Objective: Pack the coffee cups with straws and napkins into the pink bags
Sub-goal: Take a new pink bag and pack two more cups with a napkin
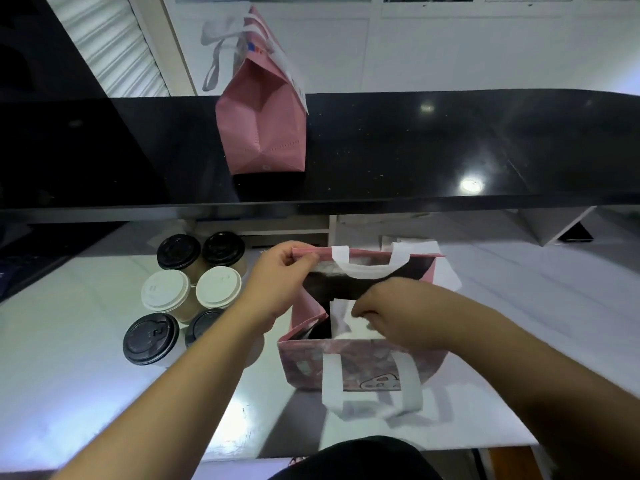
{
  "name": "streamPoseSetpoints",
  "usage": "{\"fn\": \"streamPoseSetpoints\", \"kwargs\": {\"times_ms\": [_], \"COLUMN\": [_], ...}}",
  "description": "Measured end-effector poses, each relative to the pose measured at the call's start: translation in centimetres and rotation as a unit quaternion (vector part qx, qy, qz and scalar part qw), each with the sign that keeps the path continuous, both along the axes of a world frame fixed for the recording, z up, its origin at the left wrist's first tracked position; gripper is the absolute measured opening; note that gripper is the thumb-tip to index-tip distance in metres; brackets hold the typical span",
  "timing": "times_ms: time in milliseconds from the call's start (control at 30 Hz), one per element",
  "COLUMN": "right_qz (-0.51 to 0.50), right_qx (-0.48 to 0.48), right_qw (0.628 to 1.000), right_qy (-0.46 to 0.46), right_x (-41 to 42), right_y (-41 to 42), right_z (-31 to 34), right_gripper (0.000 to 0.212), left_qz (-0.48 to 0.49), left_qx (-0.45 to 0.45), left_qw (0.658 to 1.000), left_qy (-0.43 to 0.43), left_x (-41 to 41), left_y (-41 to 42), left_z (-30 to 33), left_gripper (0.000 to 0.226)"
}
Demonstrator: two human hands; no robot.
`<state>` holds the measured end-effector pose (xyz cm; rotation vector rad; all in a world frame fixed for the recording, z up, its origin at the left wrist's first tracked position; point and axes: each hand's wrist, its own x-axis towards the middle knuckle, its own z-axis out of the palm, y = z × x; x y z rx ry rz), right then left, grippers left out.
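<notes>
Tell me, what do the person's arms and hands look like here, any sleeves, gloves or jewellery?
Both forearms are bare from the bottom edge of the frame to the wrists: no sleeves show. The left hand and right hand wear no gloves, and no rings, watch or bracelet can be seen. A dark garment shows at the bottom edge.
</notes>
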<state>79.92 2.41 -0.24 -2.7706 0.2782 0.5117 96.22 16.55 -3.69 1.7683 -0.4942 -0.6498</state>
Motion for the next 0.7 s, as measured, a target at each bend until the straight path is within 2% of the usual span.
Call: {"fn": "streamPoseSetpoints", "kwargs": {"times_ms": [133,233,300,367,433,467,533,600,633,700], "right_qz": [-0.102,-0.173,-0.209,-0.245,-0.255,-0.256,-0.264,-0.272,-0.269,-0.257], "right_qx": [0.005,0.072,0.138,0.213,0.243,0.249,0.262,0.268,0.267,0.263], "right_qw": [0.982,0.950,0.934,0.922,0.920,0.919,0.911,0.902,0.899,0.897], "right_qy": [-0.160,-0.250,-0.255,-0.211,-0.175,-0.168,-0.177,-0.202,-0.218,-0.245], "right_x": [-4.5,-8.6,-10.7,-12.3,-13.1,-13.2,-12.9,-12.2,-11.9,-11.2], "right_y": [-1.1,-1.7,-2.2,-2.5,-2.6,-2.4,-2.1,-1.8,-1.6,-1.3], "right_z": [1.7,0.9,-0.7,-2.6,-4.2,-4.8,-5.6,-5.8,-5.9,-6.0], "right_gripper": [0.027,0.014,0.016,0.035,0.057,0.061,0.058,0.053,0.051,0.045], "left_qz": [-0.015,-0.038,-0.058,-0.053,-0.014,-0.006,-0.063,-0.162,-0.180,-0.154], "left_qx": [-0.014,-0.012,-0.028,-0.043,-0.066,-0.071,-0.040,0.020,0.037,0.036], "left_qw": [0.999,0.998,0.993,0.989,0.985,0.985,0.991,0.986,0.983,0.987], "left_qy": [0.026,0.057,0.098,0.133,0.156,0.156,0.106,0.029,0.003,-0.023], "left_x": [-0.4,-0.6,-0.7,-1.1,-1.3,-1.4,-1.9,-2.9,-3.4,-4.2], "left_y": [0.7,1.7,2.7,3.8,5.2,6.1,8.2,9.8,10.1,9.7], "left_z": [0.4,0.4,0.2,-0.1,-0.8,-1.4,-2.3,-3.1,-3.4,-3.9], "left_gripper": [0.015,0.036,0.057,0.069,0.063,0.054,0.045,0.053,0.056,0.049]}}
